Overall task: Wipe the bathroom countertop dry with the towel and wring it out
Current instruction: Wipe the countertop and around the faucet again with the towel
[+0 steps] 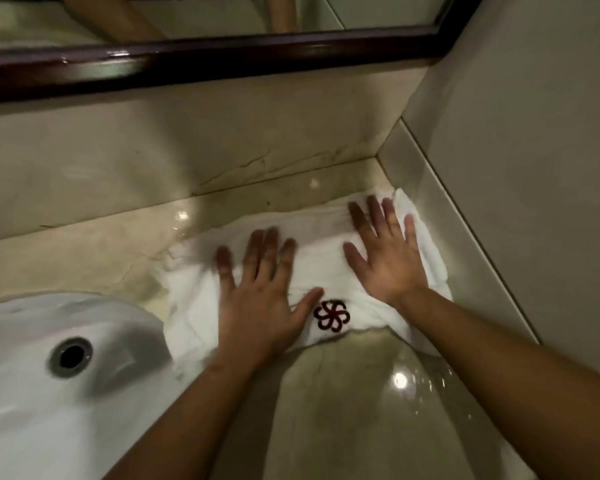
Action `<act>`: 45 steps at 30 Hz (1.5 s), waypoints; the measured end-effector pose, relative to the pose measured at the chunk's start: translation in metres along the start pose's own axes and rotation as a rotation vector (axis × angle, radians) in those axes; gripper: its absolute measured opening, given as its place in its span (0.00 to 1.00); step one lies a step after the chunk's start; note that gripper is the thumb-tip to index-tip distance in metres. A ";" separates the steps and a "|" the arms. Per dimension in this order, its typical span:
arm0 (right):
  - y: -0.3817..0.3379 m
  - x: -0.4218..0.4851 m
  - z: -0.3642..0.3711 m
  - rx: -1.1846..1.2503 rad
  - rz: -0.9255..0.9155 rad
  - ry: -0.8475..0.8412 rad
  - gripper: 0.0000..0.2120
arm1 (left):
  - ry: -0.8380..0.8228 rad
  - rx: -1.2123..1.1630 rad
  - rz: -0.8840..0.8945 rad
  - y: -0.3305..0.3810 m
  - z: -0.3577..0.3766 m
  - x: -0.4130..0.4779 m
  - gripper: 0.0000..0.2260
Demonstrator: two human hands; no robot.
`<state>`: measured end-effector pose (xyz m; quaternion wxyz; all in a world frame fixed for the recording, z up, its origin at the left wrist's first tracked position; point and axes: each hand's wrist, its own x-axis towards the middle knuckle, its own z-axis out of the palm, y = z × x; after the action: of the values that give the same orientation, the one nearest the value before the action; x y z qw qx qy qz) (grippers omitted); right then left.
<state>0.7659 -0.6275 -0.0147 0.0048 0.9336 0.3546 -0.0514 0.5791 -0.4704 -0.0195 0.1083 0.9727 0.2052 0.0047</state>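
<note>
Now both hands lie flat on the white towel point(321, 263), which is spread on the glossy beige stone surface point(357, 403) in the far right corner, where the backsplash point(153, 150) meets the side wall point(534, 168). The left hand point(257, 306) presses on the towel's near left part, fingers straight and spread, its thumb reaching toward a dark red flower-shaped emblem point(330, 315) stitched near the towel's front edge. The right hand point(388, 265) presses farther back and to the right, fingers likewise stretched out, its fingertips close to the towel's far edge. Neither hand grips or pinches the cloth; both rest palm down and hold nothing. The towel's right side bunches against the ledge at the foot of the side wall, and its left side lies just beside the white sink point(32, 427), whose round metal drain point(70, 356) shows in the basin. Wet sheen and bright reflections lie on the surface in front of the towel. A dark wooden mirror frame point(222, 60) runs across the top, above the backsplash. The left fingers look slightly blurred.
</note>
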 end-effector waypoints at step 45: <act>0.055 -0.266 0.014 0.026 0.069 -0.052 0.32 | -0.185 -0.031 0.210 0.113 0.018 -0.178 0.40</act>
<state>0.6035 -0.8452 -0.0040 0.0036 0.9435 0.3215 -0.0802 0.4624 -0.6465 -0.0063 0.1409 0.9833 0.0911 -0.0706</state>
